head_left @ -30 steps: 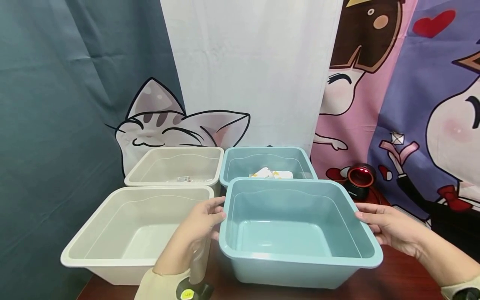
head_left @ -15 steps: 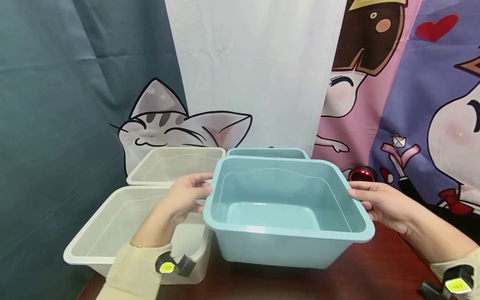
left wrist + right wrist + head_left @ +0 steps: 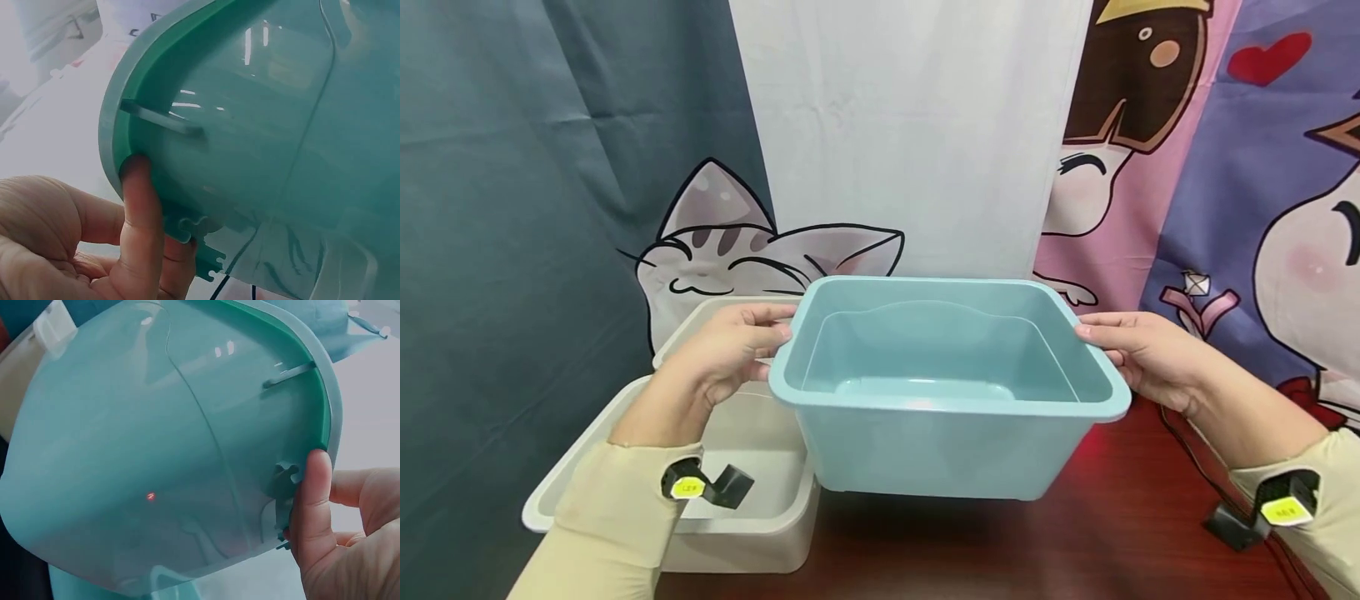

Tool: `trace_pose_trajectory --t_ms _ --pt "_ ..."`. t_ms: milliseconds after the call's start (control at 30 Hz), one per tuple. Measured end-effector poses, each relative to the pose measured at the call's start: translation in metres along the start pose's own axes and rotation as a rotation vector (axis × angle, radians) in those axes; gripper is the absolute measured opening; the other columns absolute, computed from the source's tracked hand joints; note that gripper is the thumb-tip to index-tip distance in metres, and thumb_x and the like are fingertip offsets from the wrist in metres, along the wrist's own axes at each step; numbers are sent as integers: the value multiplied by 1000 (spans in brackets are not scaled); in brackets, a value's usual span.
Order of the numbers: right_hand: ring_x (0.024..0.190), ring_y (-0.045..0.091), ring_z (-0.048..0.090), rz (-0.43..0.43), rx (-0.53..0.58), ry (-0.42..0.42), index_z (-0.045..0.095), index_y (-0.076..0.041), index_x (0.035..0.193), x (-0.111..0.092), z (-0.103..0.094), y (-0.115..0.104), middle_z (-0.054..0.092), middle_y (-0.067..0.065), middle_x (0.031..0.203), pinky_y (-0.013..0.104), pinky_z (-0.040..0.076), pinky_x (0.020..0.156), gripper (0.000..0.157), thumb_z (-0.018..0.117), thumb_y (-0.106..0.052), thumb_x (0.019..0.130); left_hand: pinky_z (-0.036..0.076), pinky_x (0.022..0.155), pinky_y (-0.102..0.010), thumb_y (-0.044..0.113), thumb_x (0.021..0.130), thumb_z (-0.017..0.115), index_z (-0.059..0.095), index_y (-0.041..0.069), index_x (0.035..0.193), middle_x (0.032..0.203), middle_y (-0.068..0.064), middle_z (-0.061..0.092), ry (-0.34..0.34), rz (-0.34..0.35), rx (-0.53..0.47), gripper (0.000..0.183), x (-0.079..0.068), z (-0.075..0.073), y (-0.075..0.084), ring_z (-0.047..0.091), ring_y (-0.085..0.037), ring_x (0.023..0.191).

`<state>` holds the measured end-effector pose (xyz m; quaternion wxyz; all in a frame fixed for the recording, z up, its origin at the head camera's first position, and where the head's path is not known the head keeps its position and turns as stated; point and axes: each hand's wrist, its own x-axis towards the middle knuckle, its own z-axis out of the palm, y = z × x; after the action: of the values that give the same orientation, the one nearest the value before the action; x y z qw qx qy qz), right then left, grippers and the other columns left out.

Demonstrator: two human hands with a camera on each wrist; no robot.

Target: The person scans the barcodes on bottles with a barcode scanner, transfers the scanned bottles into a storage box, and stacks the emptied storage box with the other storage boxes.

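A light blue plastic basin (image 3: 936, 450) is held up over the table, level and facing me, with nothing visible inside it. My left hand (image 3: 726, 350) grips its left rim, thumb on top and fingers below. On the opposite side my right hand (image 3: 1157, 358) grips the right rim in the same way. The left wrist view shows fingers (image 3: 140, 231) hooked under the lip, beside a small rib. Likewise, in the right wrist view a finger (image 3: 315, 506) presses up beneath the rim. The second blue basin behind is hidden from the head view.
At the left stands a front cream basin (image 3: 760, 533), with a rear cream basin (image 3: 679, 337) partly covered by my left hand. A black cable (image 3: 1202, 467) crosses the dark red table (image 3: 955, 550) at the right. A printed curtain (image 3: 910, 125) hangs behind.
Both hands have raised the blue basin off the table and moved it up and slightly left. It now covers the rear blue basin with the white packets, and the red-lit scanner.
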<state>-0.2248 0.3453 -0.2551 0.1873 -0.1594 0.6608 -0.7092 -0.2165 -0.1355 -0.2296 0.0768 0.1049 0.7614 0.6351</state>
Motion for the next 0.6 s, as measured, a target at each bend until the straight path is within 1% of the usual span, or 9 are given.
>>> trace_pose_trajectory --t_ms 133,233,300,400,467,600 --pt "60 3 51 -5 -18 20 71 -9 115 1 0 -10 65 -1 78 20 54 56 27 45 -8 107 62 76 -31 1 100 53 46 -9 145 115 -8 65 4 -3 -29 47 0 -2 8 69 -11 87" --pt "60 4 49 -6 -19 18 71 -7 112 3 3 -17 64 -1 76 20 54 55 27 44 -8 107 61 77 -31 1 100 53 44 -10 146 114 -6 65 4 -4 -22 48 0 -6 16 68 -11 88" --pt "60 4 52 -11 -5 12 70 -6 112 5 5 -21 66 0 79 22 56 57 26 44 -8 108 61 77 -31 2 101 53 42 -10 147 112 -3 65 1 -4 -6 49 -1 -10 21 68 -11 89" --pt "62 5 57 -19 15 0 69 -5 115 11 12 -27 69 3 84 24 58 59 26 44 -8 107 61 77 -30 3 101 52 40 -9 148 107 2 67 1 -4 24 50 -1 -19 28 68 -10 89" --pt "62 6 58 -28 21 -6 69 -4 116 16 17 -31 68 4 83 24 58 60 25 45 -7 107 61 76 -29 4 102 52 39 -8 149 107 5 66 4 -8 50 50 -1 -26 31 68 -8 89" --pt "63 7 59 -36 20 26 70 -3 114 28 33 -40 69 4 84 25 59 62 23 49 -8 106 61 74 -28 6 103 51 37 -7 151 114 3 62 22 -16 104 52 -1 -43 35 69 -6 88"
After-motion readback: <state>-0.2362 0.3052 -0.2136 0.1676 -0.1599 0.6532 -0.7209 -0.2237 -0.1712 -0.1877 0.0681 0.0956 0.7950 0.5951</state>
